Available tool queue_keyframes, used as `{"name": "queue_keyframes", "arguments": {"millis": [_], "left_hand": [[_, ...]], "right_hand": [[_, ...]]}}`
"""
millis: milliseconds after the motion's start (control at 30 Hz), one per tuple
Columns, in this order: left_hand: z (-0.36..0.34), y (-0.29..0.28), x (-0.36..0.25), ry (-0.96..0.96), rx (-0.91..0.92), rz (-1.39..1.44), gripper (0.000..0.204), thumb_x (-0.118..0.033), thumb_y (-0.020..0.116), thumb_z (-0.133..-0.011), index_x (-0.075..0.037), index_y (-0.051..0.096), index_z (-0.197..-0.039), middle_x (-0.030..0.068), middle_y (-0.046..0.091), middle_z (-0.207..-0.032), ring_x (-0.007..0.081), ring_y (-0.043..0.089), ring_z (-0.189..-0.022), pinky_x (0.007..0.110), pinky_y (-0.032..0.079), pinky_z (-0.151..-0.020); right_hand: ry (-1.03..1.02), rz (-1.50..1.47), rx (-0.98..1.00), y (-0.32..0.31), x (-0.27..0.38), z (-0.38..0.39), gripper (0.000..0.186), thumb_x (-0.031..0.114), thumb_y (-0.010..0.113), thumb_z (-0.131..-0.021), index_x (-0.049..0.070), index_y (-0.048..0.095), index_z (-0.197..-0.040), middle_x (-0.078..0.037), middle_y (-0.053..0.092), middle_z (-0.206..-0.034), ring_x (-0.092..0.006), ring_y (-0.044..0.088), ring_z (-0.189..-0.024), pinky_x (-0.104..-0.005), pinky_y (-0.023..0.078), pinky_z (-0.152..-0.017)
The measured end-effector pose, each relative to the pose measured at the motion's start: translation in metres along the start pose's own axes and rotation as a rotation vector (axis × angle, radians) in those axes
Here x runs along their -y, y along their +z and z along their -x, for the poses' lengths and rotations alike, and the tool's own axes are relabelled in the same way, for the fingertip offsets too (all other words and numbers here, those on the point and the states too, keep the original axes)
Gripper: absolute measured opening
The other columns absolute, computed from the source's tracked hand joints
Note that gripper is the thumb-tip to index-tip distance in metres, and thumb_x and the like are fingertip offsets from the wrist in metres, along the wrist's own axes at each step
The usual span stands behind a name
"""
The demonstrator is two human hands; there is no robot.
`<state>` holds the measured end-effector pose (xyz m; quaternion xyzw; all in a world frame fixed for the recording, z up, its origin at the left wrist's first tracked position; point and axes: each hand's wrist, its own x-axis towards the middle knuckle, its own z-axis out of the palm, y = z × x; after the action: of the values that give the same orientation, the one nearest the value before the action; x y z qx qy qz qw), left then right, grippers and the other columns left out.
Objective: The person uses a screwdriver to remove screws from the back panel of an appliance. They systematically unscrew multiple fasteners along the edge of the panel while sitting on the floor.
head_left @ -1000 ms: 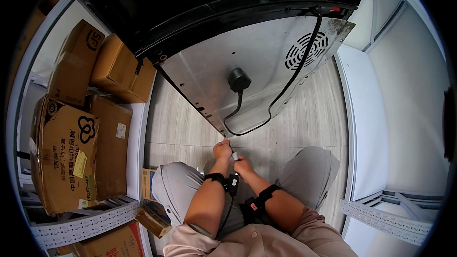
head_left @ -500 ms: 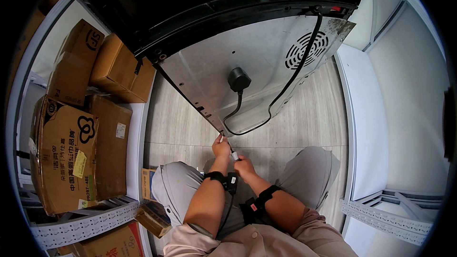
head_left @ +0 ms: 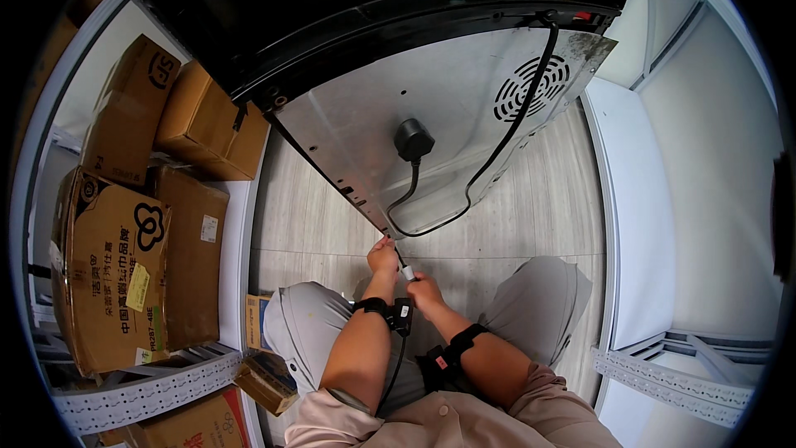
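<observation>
A large black appliance with a silver metal back panel (head_left: 348, 129) stands before me. My right hand (head_left: 426, 292) is closed round a screwdriver (head_left: 407, 273) with a pale grey handle, its dark shaft slanting up toward the panel's lower corner. At that corner, my left hand (head_left: 383, 257) has its fingers pinched together beside the shaft's tip. Whatever lies between those fingertips is too small to tell. A black plug (head_left: 414, 141) is fixed on the panel, and its black cable (head_left: 507, 134) loops below and climbs past a round vent to the upper right.
Cardboard boxes (head_left: 124, 274) fill a metal shelf (head_left: 149, 392) on my left. To the right runs a white shelf (head_left: 634, 216). Small boxes (head_left: 267, 382) stand by my left knee. Pale wood-look floor (head_left: 547, 199) lies between the shelves.
Both hands and the screwdriver stay at the panel's lower corner. The panel sits very slightly farther left in the view.
</observation>
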<state>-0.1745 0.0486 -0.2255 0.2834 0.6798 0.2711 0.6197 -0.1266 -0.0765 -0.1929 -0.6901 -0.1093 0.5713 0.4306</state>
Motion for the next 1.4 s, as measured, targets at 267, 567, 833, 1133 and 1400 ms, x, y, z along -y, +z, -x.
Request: {"name": "queue_keyframes", "arguments": {"millis": [267, 567, 833, 1133, 1400], "left_hand": [[0.004, 0.003, -0.003, -0.006, -0.007, -0.003, 0.022, -0.017, 0.059, -0.09, -0.012, 0.063, -0.112, -0.0024, 0.059, -0.08, 0.0108, 0.043, -0.05, 0.029, 0.027, -0.038], [-0.007, -0.002, 0.004, 0.033, -0.129, -0.263, 0.027, -0.029, 0.07, -0.083, -0.003, 0.067, -0.088, 0.0077, 0.061, -0.071, 0.0217, 0.053, -0.058, 0.036, 0.038, -0.049], [0.0, -0.006, 0.001, 0.12, -0.155, -0.504, 0.042, -0.04, 0.071, -0.08, 0.002, 0.069, -0.082, 0.0223, 0.069, -0.085, 0.0351, 0.067, -0.083, 0.042, 0.05, -0.076], [0.014, 0.0, 0.0, 0.137, -0.122, -0.508, 0.039, -0.037, 0.055, -0.093, -0.005, 0.071, -0.079, 0.016, 0.069, -0.077, 0.0287, 0.066, -0.071, 0.041, 0.05, -0.065], [0.019, 0.001, -0.002, 0.177, -0.119, -0.453, 0.038, -0.036, 0.056, -0.092, -0.004, 0.071, -0.077, 0.0151, 0.068, -0.075, 0.0284, 0.065, -0.067, 0.041, 0.049, -0.064]], "right_hand": [[0.009, -0.077, 0.018, -0.002, 0.002, 0.002, 0.019, 0.01, 0.058, -0.081, 0.002, 0.061, -0.098, 0.0, 0.048, -0.061, -0.0097, 0.042, -0.046, -0.0278, 0.029, -0.04], [-0.136, 0.277, -0.104, 0.001, -0.005, -0.003, 0.031, 0.011, 0.067, -0.075, 0.0, 0.061, -0.104, -0.005, 0.058, -0.072, -0.0155, 0.055, -0.059, -0.0304, 0.043, -0.054], [-0.171, 0.389, -0.071, 0.002, -0.012, -0.012, 0.034, 0.016, 0.076, -0.066, 0.0, 0.061, -0.093, -0.008, 0.062, -0.073, -0.0189, 0.059, -0.062, -0.0332, 0.046, -0.055], [0.01, 0.524, -0.009, -0.004, 0.003, -0.004, 0.026, 0.016, 0.069, -0.062, -0.003, 0.061, -0.079, -0.012, 0.061, -0.065, -0.0218, 0.059, -0.055, -0.0365, 0.043, -0.048], [-0.009, 0.432, 0.04, -0.008, -0.024, -0.022, 0.032, 0.021, 0.071, -0.061, -0.004, 0.063, -0.08, -0.015, 0.063, -0.071, -0.0258, 0.062, -0.064, -0.0377, 0.047, -0.055]]}}
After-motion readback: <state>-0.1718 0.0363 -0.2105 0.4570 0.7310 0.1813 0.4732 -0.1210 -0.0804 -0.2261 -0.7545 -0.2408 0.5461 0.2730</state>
